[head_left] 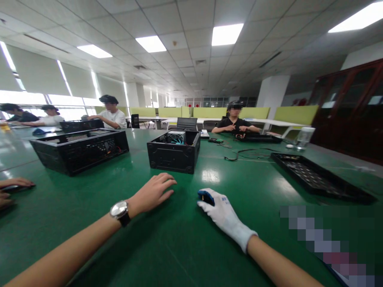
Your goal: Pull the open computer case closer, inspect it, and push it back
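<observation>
My left hand (154,192) is bare, with a watch (119,210) on the wrist. Its fingers are stretched out and apart, palm down at the green table (167,235), and it holds nothing. My right hand (223,211) wears a white glove with blue at the fingertips. Thumb and fingers curl towards each other around a dark gap, where a small brass-coloured glint shows; what they hold is too small to make out. Just beyond both hands stands an open black computer case (170,157), with a fan (176,138) visible at its top.
Another black case (80,151) stands on the left, near a co-worker's hands (18,183). To the right lie a black case panel (317,175), cables (239,153) and a clear container (303,138). A circuit board (216,140) lies farther back. Several people sit around the table.
</observation>
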A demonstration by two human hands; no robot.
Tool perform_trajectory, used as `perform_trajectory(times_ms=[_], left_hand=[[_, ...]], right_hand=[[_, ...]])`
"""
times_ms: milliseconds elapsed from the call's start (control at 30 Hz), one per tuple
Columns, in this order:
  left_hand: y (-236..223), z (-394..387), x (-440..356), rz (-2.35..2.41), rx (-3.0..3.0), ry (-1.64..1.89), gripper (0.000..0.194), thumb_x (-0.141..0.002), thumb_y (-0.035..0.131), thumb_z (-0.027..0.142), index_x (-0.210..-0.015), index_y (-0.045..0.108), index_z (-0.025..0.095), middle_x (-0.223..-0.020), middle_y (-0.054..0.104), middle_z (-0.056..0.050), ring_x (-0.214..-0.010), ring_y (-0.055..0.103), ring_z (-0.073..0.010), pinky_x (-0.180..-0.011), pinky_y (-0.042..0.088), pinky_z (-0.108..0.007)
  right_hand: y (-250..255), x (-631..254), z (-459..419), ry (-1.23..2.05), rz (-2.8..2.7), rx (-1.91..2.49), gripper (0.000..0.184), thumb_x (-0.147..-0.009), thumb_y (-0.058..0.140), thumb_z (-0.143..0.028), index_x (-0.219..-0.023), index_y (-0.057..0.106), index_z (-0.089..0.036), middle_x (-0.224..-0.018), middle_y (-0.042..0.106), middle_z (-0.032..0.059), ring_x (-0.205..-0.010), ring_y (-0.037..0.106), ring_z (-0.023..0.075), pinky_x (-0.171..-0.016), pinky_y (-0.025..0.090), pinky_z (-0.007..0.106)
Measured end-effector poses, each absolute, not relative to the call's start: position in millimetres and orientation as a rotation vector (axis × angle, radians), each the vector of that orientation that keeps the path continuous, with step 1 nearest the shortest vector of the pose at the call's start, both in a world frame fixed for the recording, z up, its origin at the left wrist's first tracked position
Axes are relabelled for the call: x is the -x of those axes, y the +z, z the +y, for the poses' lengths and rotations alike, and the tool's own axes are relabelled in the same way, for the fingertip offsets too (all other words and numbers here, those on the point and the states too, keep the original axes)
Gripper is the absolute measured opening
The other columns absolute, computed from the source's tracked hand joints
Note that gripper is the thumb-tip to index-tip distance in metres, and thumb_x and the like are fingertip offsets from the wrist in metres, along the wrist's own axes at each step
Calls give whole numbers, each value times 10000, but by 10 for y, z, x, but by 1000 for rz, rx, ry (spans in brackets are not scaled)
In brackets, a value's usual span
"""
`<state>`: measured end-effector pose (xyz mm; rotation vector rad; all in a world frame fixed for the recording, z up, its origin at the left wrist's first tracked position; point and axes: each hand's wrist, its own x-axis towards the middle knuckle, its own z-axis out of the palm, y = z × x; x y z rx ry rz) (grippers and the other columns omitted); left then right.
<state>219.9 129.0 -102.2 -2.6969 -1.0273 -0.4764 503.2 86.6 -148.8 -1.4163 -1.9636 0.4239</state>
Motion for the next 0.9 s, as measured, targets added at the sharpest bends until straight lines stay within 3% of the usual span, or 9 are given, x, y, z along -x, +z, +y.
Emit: perform_trajectory(times_ms=[233,400,467,600,700,800,900], left_hand=[[-189,2583,-2531,-1232,2462,-573,423,-1047,303,361,-1311,567,161,-1365,534,-139,-1305,455,-264,-1120,339,-439],[-218,2961,-2696,-1600,2353,-504,439,-1037,392,475,-1050,671,136,-1046,684,-103,-1045,631,-238,-989,449,-469],[-246,2924,-2733,-1698,2308,-498,475,-1013,435,540,-1017,675,130,-1013,690,-92,-1015,646,-229,-985,460,-474],[-120,2618,-2839,-1740,2291,-404,447,-1009,464,530,-1057,665,133,-1025,691,-81,-972,657,-208,-944,495,-440],[-22,2157,-2952,-1724,2259,-316,466,-1056,345,471,-1042,665,133,-979,701,-93,-921,672,-212,-881,504,-410],[-37,1426,-2992,-1681,2225,-267,548,-1067,212,456,-1007,663,150,-959,713,-128,-925,687,-263,-815,479,-383],[-8,466,-2905,-1609,2331,-199,506,-1036,276,553,-1040,641,204,-913,716,-73,-851,691,-257,-727,460,-336]], right_hand=[[-1530,-5083,910,387,-1763,1572,420,-898,614,-397,-1276,621,-212,-1216,656,124,-1187,585,309,-1054,439,445],[-1542,-5072,914,431,-1727,1622,437,-890,612,-394,-1294,616,-226,-1250,643,120,-1219,569,315,-1066,437,430],[-1551,-5100,956,418,-1695,1626,432,-886,615,-409,-1281,622,-234,-1249,650,110,-1215,574,304,-1058,443,407],[-1541,-5281,1096,365,-1558,1650,396,-897,575,-386,-1240,642,-201,-1206,680,114,-1172,606,285,-1028,449,369],[-1511,-5482,1209,351,-1410,1646,379,-954,445,-368,-1183,656,-151,-1124,706,138,-1072,656,269,-967,471,349],[-1500,-5647,1299,359,-1281,1630,451,-984,336,-386,-1186,638,-119,-1070,712,160,-1010,673,277,-924,487,363],[-1519,-5738,1363,391,-1210,1594,469,-972,340,-399,-1242,614,-130,-1125,704,153,-1034,669,275,-929,491,367]])
